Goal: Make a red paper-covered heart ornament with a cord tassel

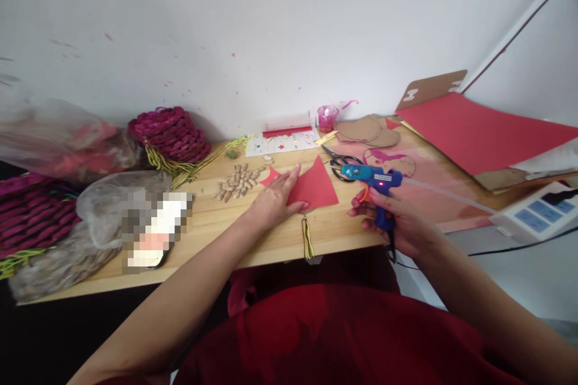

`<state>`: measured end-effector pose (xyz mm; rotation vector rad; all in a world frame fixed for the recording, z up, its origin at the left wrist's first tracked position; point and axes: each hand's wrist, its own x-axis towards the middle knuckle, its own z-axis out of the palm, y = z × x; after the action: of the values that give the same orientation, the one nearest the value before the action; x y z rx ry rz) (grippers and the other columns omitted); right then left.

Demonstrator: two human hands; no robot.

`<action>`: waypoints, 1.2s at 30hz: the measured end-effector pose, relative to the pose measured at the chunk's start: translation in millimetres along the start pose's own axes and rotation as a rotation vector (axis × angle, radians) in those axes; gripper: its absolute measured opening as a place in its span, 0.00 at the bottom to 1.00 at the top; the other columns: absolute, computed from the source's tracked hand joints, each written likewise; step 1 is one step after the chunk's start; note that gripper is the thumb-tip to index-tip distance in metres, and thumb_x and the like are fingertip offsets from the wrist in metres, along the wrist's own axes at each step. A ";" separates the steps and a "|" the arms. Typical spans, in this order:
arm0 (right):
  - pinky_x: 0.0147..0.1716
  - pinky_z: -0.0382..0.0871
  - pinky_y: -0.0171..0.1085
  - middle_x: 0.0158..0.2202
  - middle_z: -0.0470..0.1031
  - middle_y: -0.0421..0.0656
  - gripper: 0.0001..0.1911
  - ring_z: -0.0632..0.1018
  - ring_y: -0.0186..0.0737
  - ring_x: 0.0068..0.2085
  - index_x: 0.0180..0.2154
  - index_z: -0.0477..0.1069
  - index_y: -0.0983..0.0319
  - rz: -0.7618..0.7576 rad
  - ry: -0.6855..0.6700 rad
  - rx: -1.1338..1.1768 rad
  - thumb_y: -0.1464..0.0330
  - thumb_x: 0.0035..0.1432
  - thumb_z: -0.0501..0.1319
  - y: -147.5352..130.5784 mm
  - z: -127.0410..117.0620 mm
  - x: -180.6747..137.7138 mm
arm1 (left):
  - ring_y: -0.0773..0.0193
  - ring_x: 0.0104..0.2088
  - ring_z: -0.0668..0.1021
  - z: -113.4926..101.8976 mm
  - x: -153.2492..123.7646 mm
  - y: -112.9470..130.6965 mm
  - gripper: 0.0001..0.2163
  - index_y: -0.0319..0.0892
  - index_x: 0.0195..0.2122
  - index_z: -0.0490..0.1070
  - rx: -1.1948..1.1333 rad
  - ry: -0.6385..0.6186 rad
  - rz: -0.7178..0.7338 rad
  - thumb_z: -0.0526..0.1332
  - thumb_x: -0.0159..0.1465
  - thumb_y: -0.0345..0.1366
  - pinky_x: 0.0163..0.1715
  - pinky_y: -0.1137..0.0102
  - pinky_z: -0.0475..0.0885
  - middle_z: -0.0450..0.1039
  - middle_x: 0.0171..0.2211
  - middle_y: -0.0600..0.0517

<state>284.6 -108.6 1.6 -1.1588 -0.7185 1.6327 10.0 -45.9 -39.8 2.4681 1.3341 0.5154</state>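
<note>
My left hand point(275, 200) lies flat, fingers spread, on a red paper cut-out point(316, 186) on the wooden table point(253, 240). My right hand point(397, 222) is wrapped round the grip of a blue hot glue gun point(374, 179), its nozzle pointing left toward the red paper, a clear glue stick trailing from the back. A pile of pale seeds point(238, 182) lies just left of my left hand. A yellow-green cord loop point(307, 236) lies at the table's front edge.
Black scissors point(341, 163) lie behind the glue gun. Cardboard shapes point(368, 131), a pink cup point(327, 118) and a large red sheet point(478, 132) sit at the back right. Magenta woven baskets point(169, 132) and plastic bags point(63, 138) crowd the left.
</note>
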 end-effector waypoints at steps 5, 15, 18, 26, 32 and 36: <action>0.35 0.81 0.35 0.35 0.82 0.41 0.09 0.84 0.42 0.40 0.38 0.75 0.56 0.015 0.062 0.060 0.68 0.54 0.71 4.0 0.3 8.3 | 0.52 0.70 0.61 3.8 -6.4 1.5 0.34 0.41 0.74 0.39 0.042 0.031 0.063 0.55 0.72 0.36 0.67 0.55 0.62 0.59 0.69 0.38; 0.42 0.83 0.47 0.42 0.82 0.44 0.13 0.83 0.49 0.47 0.39 0.73 0.54 -0.054 0.027 -0.002 0.63 0.53 0.72 2.4 16.8 40.3 | 0.48 0.71 0.60 -6.3 -1.5 6.3 0.32 0.40 0.73 0.49 0.215 -0.041 -0.005 0.56 0.71 0.45 0.70 0.51 0.55 0.59 0.69 0.41; 0.39 0.83 0.47 0.44 0.82 0.44 0.12 0.83 0.49 0.46 0.39 0.72 0.54 -0.044 0.031 -0.002 0.63 0.55 0.71 1.1 14.5 43.4 | 0.47 0.72 0.56 -6.8 -6.4 7.8 0.31 0.35 0.72 0.52 0.237 0.026 0.028 0.57 0.71 0.43 0.71 0.51 0.52 0.59 0.69 0.39; 0.37 0.83 0.46 0.40 0.83 0.46 0.11 0.84 0.49 0.44 0.39 0.73 0.56 -0.066 -0.025 -0.047 0.61 0.57 0.70 2.4 12.8 45.1 | 0.55 0.66 0.69 8.4 -15.1 -8.6 0.21 0.41 0.66 0.64 0.041 0.008 0.209 0.50 0.73 0.32 0.64 0.57 0.69 0.70 0.63 0.44; 0.38 0.83 0.45 0.40 0.83 0.44 0.09 0.84 0.48 0.44 0.38 0.74 0.55 -0.067 -0.006 -0.038 0.62 0.57 0.70 2.9 16.0 47.6 | 0.54 0.59 0.75 0.9 -10.6 -9.2 0.26 0.45 0.72 0.54 0.117 -0.026 0.162 0.51 0.73 0.34 0.56 0.60 0.75 0.73 0.59 0.43; 0.40 0.83 0.47 0.40 0.83 0.45 0.10 0.84 0.49 0.45 0.38 0.74 0.55 -0.071 0.010 -0.016 0.62 0.55 0.71 3.4 15.4 48.4 | 0.49 0.66 0.66 -3.4 -12.7 -7.8 0.26 0.45 0.72 0.55 0.212 -0.012 0.092 0.52 0.74 0.41 0.64 0.54 0.66 0.63 0.68 0.47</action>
<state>265.5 -63.6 -12.6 -1.1392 -0.7597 1.5634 -3.8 -52.2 -42.2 2.7092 1.3386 0.3970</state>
